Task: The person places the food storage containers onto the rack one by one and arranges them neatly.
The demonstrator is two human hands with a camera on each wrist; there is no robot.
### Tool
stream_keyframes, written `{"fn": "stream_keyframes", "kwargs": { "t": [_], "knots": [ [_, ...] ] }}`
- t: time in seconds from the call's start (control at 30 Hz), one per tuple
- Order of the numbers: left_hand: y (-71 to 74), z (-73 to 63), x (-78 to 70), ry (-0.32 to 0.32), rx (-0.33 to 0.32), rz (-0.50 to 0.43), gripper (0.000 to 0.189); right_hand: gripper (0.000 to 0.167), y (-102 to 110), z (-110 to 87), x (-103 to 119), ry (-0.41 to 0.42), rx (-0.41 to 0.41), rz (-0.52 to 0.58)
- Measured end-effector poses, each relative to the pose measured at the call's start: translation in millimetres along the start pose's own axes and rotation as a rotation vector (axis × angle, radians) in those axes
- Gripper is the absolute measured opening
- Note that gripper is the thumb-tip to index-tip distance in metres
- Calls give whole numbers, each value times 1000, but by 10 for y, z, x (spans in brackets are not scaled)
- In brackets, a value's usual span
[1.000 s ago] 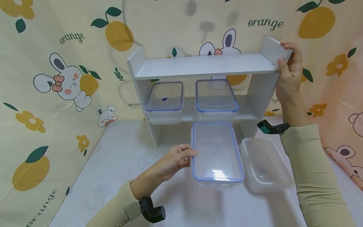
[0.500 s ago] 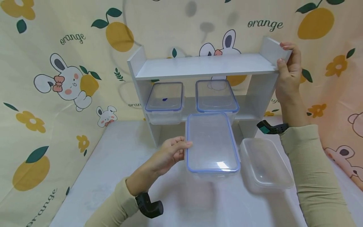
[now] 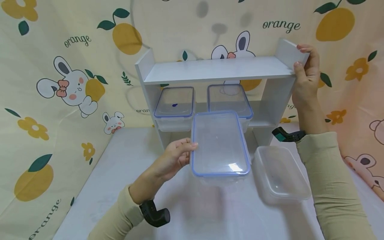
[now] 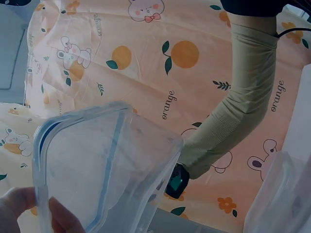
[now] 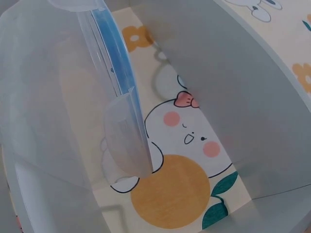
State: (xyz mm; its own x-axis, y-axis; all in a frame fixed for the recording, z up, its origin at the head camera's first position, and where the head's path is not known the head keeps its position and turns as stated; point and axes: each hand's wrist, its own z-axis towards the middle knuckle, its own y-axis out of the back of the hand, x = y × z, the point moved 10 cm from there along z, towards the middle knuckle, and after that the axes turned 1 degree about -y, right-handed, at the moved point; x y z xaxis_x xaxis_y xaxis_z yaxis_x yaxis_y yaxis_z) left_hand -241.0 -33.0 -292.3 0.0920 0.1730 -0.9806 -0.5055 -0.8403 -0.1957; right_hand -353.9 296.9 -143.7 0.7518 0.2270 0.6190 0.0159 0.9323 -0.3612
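Container [image 3: 220,143], clear, blue-edged lid: held in front of the shelf [image 3: 216,69]. Likely light, stiff, somewhat slick; best hold, the rim along a long side. Left hand [image 3: 174,156]: pinches its left rim. Right hand [image 3: 308,76]: grips the shelf's right side panel [image 3: 290,55]. Left box [image 3: 174,103], right box [image 3: 229,98]: shelf's middle tier; the latter obstructs behind the container. Tub [image 3: 282,173]: table [image 3: 105,200], before the shelf's right end.

The shelf [image 3: 219,68] is brightly lit; glare is caught by the lid [image 3: 220,143] before it; shadows are cast on the wall [image 3: 180,26] behind; wrist views are dimly lit.
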Motion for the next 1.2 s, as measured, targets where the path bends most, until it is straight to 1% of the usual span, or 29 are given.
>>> {"fn": "stream_keyframes", "kwargs": {
  "t": [0.17, 0.33, 0.47, 0.63, 0.73, 0.9, 0.97, 1.1, 1.2],
  "knots": [
    [42, 1, -64, 0, -18, -10, 12, 31, 20, 13, -29, -4, 1, -2],
    [73, 2, -140, -14, -28, -23, 11, 31, 3, 4, -19, -2, 4, -7],
    [95, -1, -206, -25, -29, -32, 19, 31, -7, 8, -11, 2, 6, -11],
    [118, -19, -290, -43, -22, -26, 35, 31, 12, 18, -22, 1, 0, -11],
    [134, -21, -336, -59, -22, -27, 38, 31, 21, 19, -29, 1, 1, -12],
    [193, -10, -403, -90, -50, -39, 33, 31, 20, 9, -31, -3, 2, -17],
    [230, -8, -432, -106, -64, -44, 34, 31, 8, 2, -22, -3, 5, -11],
    [298, 5, -494, -139, -81, -51, 44, 31, -20, -9, 6, 4, 10, 2],
    [346, 15, -526, -147, -96, -68, 52, 32, -31, -13, 18, 10, 9, 3]
  ]
}}
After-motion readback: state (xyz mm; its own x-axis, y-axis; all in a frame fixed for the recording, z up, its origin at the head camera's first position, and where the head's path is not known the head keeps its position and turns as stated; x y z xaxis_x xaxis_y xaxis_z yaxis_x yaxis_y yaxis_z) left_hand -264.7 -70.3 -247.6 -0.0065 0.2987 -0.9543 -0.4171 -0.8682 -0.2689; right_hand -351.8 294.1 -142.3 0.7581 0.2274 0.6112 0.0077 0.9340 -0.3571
